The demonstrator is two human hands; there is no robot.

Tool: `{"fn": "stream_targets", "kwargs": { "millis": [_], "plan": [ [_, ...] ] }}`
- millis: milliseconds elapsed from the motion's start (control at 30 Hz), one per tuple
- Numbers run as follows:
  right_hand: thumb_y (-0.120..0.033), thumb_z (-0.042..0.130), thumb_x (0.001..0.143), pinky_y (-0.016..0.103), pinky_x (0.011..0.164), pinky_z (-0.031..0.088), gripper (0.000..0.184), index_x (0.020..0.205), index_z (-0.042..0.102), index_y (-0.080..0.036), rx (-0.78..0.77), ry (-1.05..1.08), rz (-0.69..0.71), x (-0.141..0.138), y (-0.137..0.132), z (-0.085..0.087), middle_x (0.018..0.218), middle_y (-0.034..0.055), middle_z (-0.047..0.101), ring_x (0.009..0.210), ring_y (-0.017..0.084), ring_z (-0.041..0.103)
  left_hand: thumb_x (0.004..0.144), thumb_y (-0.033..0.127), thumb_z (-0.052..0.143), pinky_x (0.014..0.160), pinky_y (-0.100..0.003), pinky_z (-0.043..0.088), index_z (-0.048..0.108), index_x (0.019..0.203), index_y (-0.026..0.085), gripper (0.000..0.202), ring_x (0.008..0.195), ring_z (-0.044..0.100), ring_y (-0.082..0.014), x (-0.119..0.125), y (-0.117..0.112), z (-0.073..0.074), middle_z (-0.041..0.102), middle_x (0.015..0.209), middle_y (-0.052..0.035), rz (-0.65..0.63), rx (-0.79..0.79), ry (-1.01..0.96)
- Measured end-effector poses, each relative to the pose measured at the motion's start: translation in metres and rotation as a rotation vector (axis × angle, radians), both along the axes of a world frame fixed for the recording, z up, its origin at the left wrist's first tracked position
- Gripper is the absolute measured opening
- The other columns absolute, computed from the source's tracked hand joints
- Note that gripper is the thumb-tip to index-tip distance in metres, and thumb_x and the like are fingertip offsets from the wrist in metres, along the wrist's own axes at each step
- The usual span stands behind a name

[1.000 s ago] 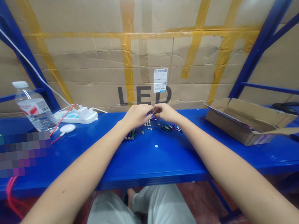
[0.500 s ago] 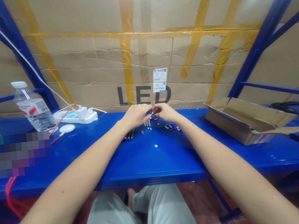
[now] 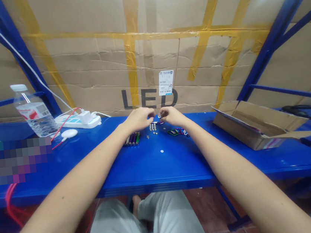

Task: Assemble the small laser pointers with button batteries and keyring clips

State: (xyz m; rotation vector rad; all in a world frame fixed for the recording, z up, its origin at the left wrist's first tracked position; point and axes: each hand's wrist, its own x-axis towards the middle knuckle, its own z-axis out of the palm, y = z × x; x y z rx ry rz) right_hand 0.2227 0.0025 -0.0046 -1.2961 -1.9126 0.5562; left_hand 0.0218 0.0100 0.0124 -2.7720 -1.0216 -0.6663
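Since both hands are almost meeting over the counter, the action's all in that small gap. The right hand (image 3: 173, 116) has its fingertips (image 3: 162, 113) pinched around a tiny silver piece (image 3: 159, 115), so that grip looks closed, though the piece is too small to make out properly. The left hand (image 3: 138, 119) is curled over with its fingers pointing down, just beside the right one, and I can't tell whether that grip is closed on anything.

Right below them sits a little cluster of silver button-like bits (image 3: 153, 127), with a loose bit (image 3: 147, 136) to its left and a lone silver disc (image 3: 162, 151) closer to the person. A row of colourful carabiners (image 3: 177, 132) lies just under the right hand, and a bunch of purple and green tubes (image 3: 132, 139) lies below the left hand.

All of that is on a blue metal counter (image 3: 156, 168). Farther right there's an open cardboard box (image 3: 257, 124). Off to the left are a white power strip (image 3: 77, 122) with a plugged-in charger (image 3: 86, 117), a white round puck (image 3: 69, 133) and a plastic water bottle (image 3: 34, 112). Behind everything, taped cardboard (image 3: 148, 57) printed "LED" backs the blue shelving.
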Motion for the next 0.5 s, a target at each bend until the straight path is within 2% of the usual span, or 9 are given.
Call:
{"fn": "stream_targets", "kwargs": {
  "millis": [200,400,500],
  "plan": [
    [0.001,0.059,0.064,0.023,0.068,0.046,0.02,0.077,0.061,-0.015,-0.002,-0.082,-0.026,0.0,-0.001,0.0,0.074,0.0008,0.064,0.072,0.013,0.06,0.079,0.021,0.055,0.067,-0.027,0.043,0.074,0.092,0.024,0.023,0.081,0.066,-0.0196,-0.003,0.005,-0.009,0.074,0.092,-0.0046,0.006,-0.202,0.238],
    [0.001,0.058,0.064,0.024,0.069,0.047,0.021,0.077,0.062,-0.015,0.016,-0.114,-0.031,0.0,0.0,0.0,0.076,0.002,0.067,0.074,0.014,0.062,0.075,0.019,0.058,0.07,-0.028,0.044,0.076,0.089,0.026,0.024,0.081,0.065,-0.0204,-0.001,0.005,-0.011,0.075,0.091,-0.0047,0.042,-0.217,0.289],
    [0.001,0.058,0.064,0.023,0.068,0.046,0.021,0.077,0.062,-0.015,0.025,-0.124,-0.034,0.001,0.001,-0.001,0.076,0.0021,0.067,0.073,0.014,0.062,0.074,0.019,0.058,0.066,-0.027,0.042,0.076,0.087,0.025,0.023,0.079,0.065,-0.0202,-0.002,0.005,-0.009,0.074,0.089,-0.0048,0.046,-0.223,0.31]
  ]
}}
